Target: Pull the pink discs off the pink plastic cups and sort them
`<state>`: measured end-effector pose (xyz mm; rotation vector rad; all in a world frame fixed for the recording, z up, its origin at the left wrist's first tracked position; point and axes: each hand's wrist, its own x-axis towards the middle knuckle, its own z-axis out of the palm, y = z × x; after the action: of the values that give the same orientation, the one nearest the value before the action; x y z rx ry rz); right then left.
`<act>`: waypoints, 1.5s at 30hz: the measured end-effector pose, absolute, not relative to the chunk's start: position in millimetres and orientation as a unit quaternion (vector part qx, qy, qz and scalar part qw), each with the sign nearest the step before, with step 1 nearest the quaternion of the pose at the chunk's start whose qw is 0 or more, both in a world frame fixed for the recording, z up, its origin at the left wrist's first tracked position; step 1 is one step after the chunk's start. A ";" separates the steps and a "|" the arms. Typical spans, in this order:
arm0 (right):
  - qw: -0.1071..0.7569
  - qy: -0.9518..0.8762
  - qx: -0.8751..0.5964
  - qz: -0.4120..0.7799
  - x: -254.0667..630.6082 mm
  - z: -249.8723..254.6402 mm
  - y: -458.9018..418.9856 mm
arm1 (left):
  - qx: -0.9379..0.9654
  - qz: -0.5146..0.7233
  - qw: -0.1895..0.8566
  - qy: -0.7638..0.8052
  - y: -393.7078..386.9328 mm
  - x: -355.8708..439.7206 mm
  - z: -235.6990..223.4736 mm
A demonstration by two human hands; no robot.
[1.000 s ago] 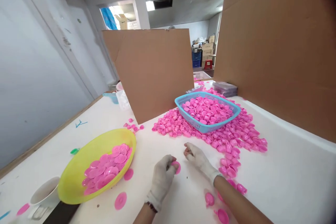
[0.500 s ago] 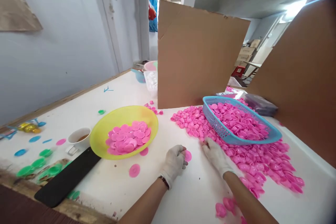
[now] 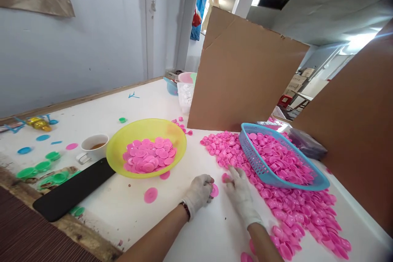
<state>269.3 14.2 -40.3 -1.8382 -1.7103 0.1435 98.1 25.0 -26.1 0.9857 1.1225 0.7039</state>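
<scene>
Both my hands wear white gloves and rest on the white table. My left hand is curled shut on a flat pink disc. My right hand lies beside it with fingers bent over a pink cap at the edge of a heap of pink caps. A blue basket full of pink caps sits in the heap. To the left stands a yellow bowl holding pink discs. One loose pink disc lies in front of the bowl.
A black flat object and a white cup sit left of the bowl. Green and blue caps lie near the table's left edge. Cardboard sheets stand behind the heap and at the right.
The view has swung left and down. My right hand has drawn back from the heap towards my left hand, with a pink cap under its fingers. My left hand still holds the disc.
</scene>
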 end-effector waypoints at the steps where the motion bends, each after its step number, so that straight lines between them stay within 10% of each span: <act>1: 0.292 -0.665 -0.685 0.060 267.8 -36.5 18.6 | 0.432 0.313 0.685 0.496 26.4 97.7 -26.6; 23: 0.402 -0.715 -0.558 0.126 248.8 -27.7 -34.1 | 0.355 0.352 0.806 0.317 14.2 91.0 -13.9; 45: 0.549 -0.661 -0.450 0.245 223.7 -2.4 -94.4 | 0.754 0.519 0.389 0.104 -21.8 66.6 50.1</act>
<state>223.7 -94.4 -2.4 -1.0647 -1.5648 0.5793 66.6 -21.8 50.1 1.9184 0.2645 1.3199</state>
